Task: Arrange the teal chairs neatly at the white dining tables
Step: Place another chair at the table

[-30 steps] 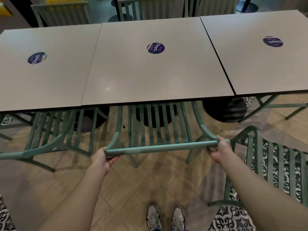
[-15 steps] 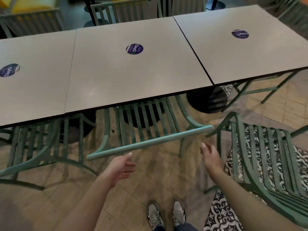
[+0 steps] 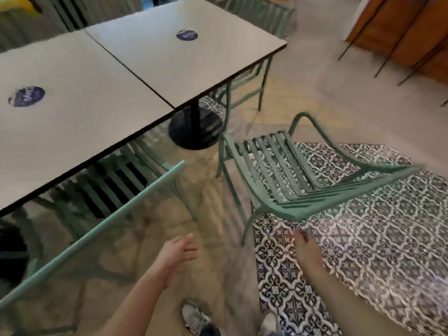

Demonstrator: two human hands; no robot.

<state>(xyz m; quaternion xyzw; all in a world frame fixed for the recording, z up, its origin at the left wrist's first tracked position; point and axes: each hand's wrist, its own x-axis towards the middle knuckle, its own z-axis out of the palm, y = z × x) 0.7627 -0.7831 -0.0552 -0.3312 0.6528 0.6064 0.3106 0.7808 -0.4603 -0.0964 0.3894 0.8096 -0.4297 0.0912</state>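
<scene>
Now both hands hang empty: left hand point(image 3: 178, 254) fingers loosely spread, right hand point(image 3: 307, 251) relaxed just below the pulled-out teal chair point(image 3: 288, 175); another chair point(image 3: 116, 190) sits tucked under the tabletop point(image 3: 80, 112).

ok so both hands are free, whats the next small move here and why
Probably reach both hands to the backrest of the pulled-out chair. It stands clear of the right-hand table on the patterned tiles, while the tucked chair already sits under its table. The left hand and right hand hold nothing.
</scene>
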